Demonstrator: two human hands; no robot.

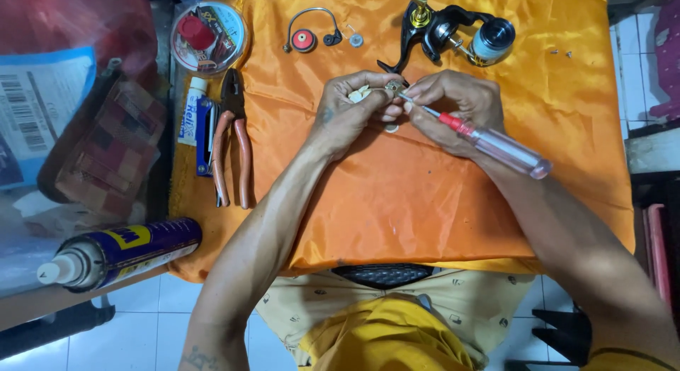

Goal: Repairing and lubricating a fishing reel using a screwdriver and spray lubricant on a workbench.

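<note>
Head view: two hands, left hand (352,109) and right hand (453,105) (one screwdriver (489,141)), one pliers (232,141).

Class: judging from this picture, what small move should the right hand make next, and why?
Probably turn the screwdriver: the right hand has its tip set against the small metal part, which the left hand pinches above the orange cloth.

We see orange-handled pliers (232,141) by the cloth's (397,208) left edge, a line spool (209,36) at its far-left corner, our spray can (117,252) off the near-left corner.
</note>
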